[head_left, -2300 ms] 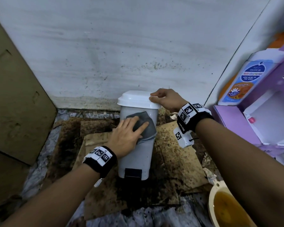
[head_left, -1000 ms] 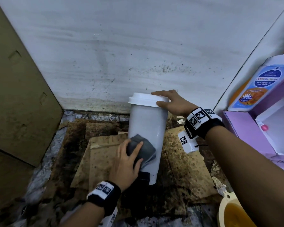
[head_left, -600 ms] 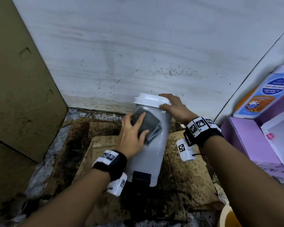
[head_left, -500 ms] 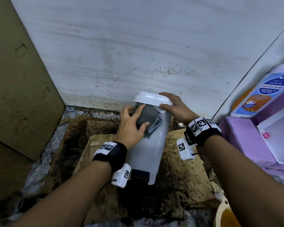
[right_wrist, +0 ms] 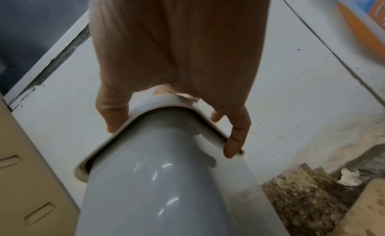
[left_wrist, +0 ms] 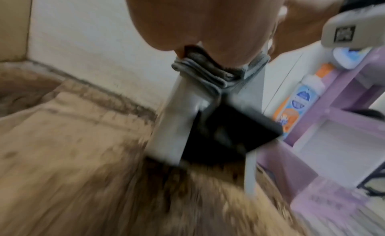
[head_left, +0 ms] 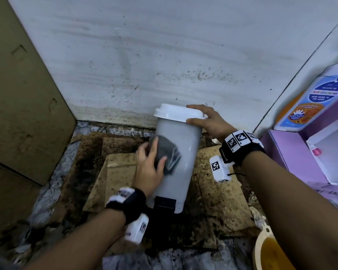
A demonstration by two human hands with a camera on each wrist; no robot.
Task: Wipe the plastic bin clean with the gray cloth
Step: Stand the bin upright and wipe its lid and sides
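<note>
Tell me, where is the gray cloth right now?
In the head view, the cloth is pressed flat against the upper left side of the bin under the left hand, below the white lid.

Your head view is evenly and softly lit, rather dim at the floor; straight edges bow toward the corners; your left hand (head_left: 148,172) and gray cloth (head_left: 167,154) smear with motion; your left wrist view is heavily blurred throughout, the cardboard (left_wrist: 73,149) streaked; your right wrist view is sharper, with small white glints on the plastic bin (right_wrist: 166,198) and a faint shadow under your fingers (right_wrist: 237,140).
</note>
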